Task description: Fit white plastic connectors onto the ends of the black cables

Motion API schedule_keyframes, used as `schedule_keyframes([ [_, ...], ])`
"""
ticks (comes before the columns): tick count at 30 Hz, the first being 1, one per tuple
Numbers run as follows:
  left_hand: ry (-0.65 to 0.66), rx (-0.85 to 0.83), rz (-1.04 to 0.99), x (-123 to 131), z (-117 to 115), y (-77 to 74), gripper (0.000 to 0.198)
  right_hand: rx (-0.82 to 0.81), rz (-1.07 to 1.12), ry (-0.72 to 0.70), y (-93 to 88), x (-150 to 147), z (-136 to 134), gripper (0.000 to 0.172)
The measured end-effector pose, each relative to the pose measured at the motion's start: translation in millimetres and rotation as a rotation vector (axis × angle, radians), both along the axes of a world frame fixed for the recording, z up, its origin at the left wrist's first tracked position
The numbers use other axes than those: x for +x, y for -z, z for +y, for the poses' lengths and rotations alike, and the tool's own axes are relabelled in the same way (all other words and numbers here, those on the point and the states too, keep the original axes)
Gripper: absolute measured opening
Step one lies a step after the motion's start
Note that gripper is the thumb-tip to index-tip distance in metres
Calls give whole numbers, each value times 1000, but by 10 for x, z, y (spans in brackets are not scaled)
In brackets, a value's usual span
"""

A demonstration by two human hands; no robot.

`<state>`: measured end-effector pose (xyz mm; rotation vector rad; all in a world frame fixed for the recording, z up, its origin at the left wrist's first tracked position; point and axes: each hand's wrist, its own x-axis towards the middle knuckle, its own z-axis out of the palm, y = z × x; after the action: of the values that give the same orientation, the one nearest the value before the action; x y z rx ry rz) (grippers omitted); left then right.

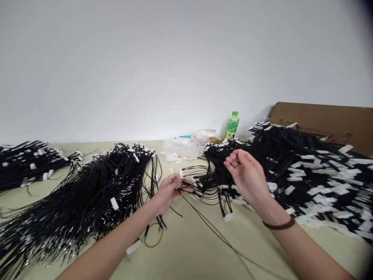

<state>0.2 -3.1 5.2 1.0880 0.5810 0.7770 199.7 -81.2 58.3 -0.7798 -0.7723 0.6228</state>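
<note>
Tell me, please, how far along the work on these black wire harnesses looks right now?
A large pile with white connectors lies at right, which looks finished. The left hand pinches a white connector on a few wires; the right hand hovers open above the wires. The big bare-ended bundle at left looks still to do.

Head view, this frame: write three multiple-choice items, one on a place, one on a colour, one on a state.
1. Where does the green bottle stand?
A. at the table's far edge, by the wall
B. beside the rubber band
C. in the left hand

2. What colour are the connectors on the right-hand wire pile?
A. red
B. white
C. yellow

3. What is the left hand doing?
A. lying flat
B. pinching black wires at a connector
C. gripping the bottle

Key: 1 A, it stands upright against the wall. 2 B, white housings dot the pile. 3 B, fingertips close on the wire ends.
</note>
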Motion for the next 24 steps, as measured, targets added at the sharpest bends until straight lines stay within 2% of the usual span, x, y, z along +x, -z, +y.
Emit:
schedule_keyframes([
  [2,3,8,-2,1,-4,-2,25,1,9,135,-13,89,4,27],
  [4,16,16,-5,1,-3,2,25,1,-87,285,-4,113,-6,30],
  [7,34,23,-14,-3,6,14,26,-7,-483,439,50,23,-37,26],
  [10,46,20,-23,-7,13,26,28,2,-969,412,138,-133,-60,17],
  [13,44,20,-32,-6,15,28,28,32,-1242,370,237,-254,-55,19],
  [18,47,44,-21,6,3,14,29,20,-1342,358,336,-310,-27,20],
  [24,50,52,-28,11,-8,2,32,5,-1357,369,343,-304,-26,22],
])
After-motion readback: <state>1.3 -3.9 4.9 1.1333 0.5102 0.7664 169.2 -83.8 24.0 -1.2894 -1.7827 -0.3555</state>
